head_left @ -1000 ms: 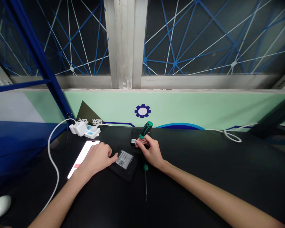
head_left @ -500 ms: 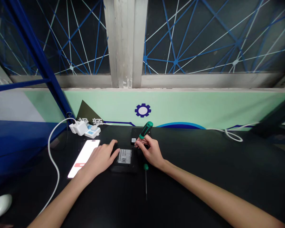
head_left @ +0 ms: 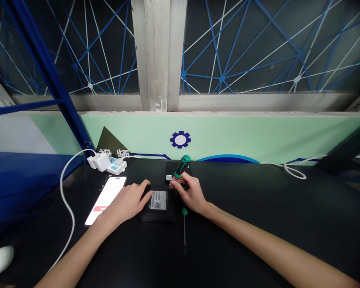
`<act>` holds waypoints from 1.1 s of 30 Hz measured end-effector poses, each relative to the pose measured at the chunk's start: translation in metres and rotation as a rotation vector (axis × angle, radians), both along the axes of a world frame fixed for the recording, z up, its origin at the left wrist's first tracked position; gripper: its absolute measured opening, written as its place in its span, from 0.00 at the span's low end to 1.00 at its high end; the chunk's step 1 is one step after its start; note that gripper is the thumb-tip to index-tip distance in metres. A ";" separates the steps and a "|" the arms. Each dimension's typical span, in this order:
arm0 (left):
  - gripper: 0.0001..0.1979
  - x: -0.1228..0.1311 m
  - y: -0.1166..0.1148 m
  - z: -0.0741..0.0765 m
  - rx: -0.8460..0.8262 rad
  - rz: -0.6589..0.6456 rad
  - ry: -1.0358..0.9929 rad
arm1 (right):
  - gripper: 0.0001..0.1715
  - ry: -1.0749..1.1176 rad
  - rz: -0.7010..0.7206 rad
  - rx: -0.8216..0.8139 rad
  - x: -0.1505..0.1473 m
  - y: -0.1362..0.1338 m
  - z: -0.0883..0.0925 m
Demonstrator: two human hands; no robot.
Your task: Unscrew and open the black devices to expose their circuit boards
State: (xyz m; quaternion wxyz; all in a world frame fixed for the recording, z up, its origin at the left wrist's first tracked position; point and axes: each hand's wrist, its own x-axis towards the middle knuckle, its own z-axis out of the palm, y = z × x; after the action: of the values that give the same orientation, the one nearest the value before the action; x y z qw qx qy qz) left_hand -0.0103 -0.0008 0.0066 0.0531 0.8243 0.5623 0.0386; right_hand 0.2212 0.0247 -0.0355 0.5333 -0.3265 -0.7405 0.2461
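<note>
A flat black device (head_left: 159, 205) with a white label lies on the black table (head_left: 258, 224). My left hand (head_left: 126, 202) rests on its left side, fingers spread flat. My right hand (head_left: 190, 191) is closed round a green-handled screwdriver (head_left: 181, 165), held nearly upright with its tip down at the device's upper right corner. A second, thinner screwdriver (head_left: 184, 228) with a green knob lies on the table just below my right wrist. A smaller black box (head_left: 169, 173) with a small white sticker sits behind the device.
A lit phone (head_left: 105, 199) lies left of my left hand. A white charger and power strip (head_left: 106, 164) with a white cable (head_left: 65, 200) sit at the back left. Another white cable (head_left: 292, 172) loops at the back right. A green wall panel and windows rise behind.
The black device has turned from a slanted position to square with the table edge. My left hand shifted with it. The screwdriver handle tipped slightly left, closer to upright.
</note>
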 end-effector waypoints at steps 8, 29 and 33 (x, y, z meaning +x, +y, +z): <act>0.22 0.002 -0.002 0.002 0.000 -0.014 0.006 | 0.11 -0.072 0.011 0.036 0.000 0.000 0.002; 0.23 0.001 -0.002 0.002 -0.006 -0.022 0.005 | 0.17 -0.025 -0.009 -0.058 -0.004 0.003 0.002; 0.23 0.000 -0.001 0.000 -0.002 -0.024 -0.001 | 0.12 -0.022 0.047 -0.058 -0.002 -0.002 0.005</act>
State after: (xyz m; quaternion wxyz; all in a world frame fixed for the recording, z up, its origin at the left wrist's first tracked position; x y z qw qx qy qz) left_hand -0.0103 -0.0017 0.0068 0.0547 0.8309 0.5525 0.0375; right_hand 0.2189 0.0231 -0.0302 0.5096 -0.3270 -0.7464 0.2763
